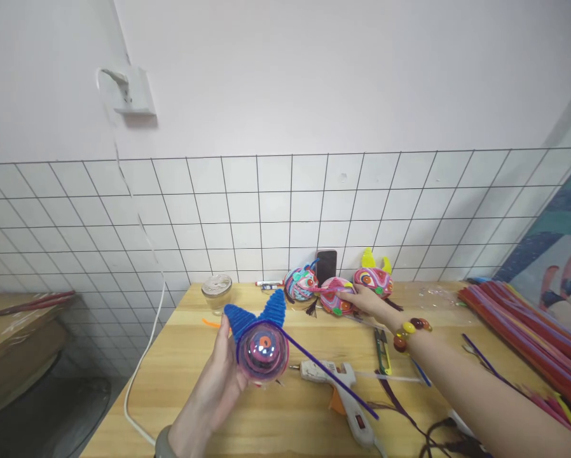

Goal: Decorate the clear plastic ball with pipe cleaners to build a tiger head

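- Blue-eared ornament (265, 353) is held in left hand's (227, 372) fingers; purple stem (314, 360) best kept off glue gun (357, 415);
- near table's (171, 381) back edge, pink ornament (332, 299) is touched by right hand (364, 301); grip cannot be told

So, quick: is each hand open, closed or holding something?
Left hand: holding the blue-eared ornament.
Right hand: touching the pink ball; whether it's gripping can't be told.

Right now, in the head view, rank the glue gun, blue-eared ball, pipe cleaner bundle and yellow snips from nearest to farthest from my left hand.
From your left hand:
1. Blue-eared ball: held in its grip.
2. Glue gun: to the right.
3. Yellow snips: farther right, beyond the glue gun.
4. Pipe cleaner bundle: at the far right.
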### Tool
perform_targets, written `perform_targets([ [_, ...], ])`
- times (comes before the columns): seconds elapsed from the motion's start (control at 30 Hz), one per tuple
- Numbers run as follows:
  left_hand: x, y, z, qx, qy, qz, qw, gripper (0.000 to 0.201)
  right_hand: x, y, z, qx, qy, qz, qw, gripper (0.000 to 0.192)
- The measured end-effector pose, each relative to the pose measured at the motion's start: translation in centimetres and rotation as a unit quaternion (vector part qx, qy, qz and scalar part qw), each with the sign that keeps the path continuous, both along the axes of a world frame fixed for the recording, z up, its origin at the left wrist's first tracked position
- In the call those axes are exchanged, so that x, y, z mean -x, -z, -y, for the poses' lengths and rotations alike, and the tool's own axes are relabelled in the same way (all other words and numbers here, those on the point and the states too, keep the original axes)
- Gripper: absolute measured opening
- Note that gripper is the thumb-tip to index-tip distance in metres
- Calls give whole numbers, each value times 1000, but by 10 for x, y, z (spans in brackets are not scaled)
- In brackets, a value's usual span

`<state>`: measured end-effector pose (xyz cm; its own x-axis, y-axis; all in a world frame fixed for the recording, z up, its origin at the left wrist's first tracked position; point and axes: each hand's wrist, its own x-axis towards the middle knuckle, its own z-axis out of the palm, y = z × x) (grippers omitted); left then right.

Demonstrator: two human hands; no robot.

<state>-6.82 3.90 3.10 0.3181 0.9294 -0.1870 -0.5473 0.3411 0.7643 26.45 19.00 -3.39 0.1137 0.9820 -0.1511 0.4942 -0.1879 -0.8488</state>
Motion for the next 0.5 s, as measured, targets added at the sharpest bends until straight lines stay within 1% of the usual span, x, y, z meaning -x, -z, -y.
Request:
perform_targets([
  [0.13, 0, -1, 0, 0, -1, -18, 1000, 66, 1, -1, 0, 13, 3, 2, 1000, 28],
  [0.3, 1, -3, 1, 0, -5, -18, 1000, 60, 2, -1, 2, 11, 8, 2, 1000, 28],
  [0.4, 0, -2, 1, -4, 3, -22, 1000, 60, 2, 1, 3, 5, 13, -10, 1000, 29],
  [0.5, 0, 0, 1, -5, -4, -22, 1000, 62, 4, 1, 5, 0, 18, -30, 999, 29],
])
